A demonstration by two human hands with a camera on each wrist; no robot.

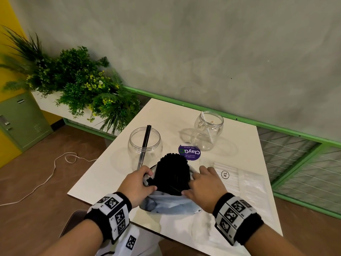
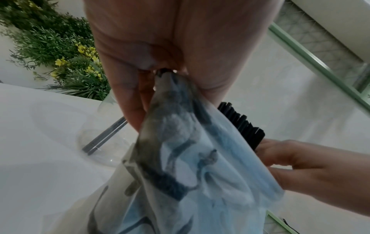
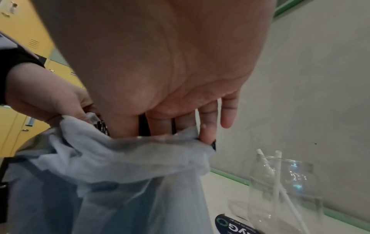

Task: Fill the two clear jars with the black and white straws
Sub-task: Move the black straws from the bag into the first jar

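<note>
On the white table (image 1: pixel 166 115) stand two clear jars. The left jar (image 1: pixel 145 145) holds two black straws (image 1: pixel 146 135); the right jar (image 1: pixel 208 130) holds a few white straws (image 3: pixel 280 188). A thick bundle of black straws (image 1: pixel 172 172) pokes out of a thin plastic bag (image 1: pixel 171 204) at the table's near edge. My left hand (image 1: pixel 147 182) pinches the bag's left rim (image 2: pixel 170 82). My right hand (image 1: pixel 195 182) reaches into the bag's mouth, with thumb and fingers (image 3: pixel 180 123) round the bundle.
A clear packet of white straws (image 1: pixel 239 182) marked XL lies on the table to the right of the bag. A round purple sticker (image 1: pixel 189 152) sits between the jars. Potted greenery (image 1: pixel 83 85) stands off the table's left corner, with a green rail (image 1: pixel 239 119) behind.
</note>
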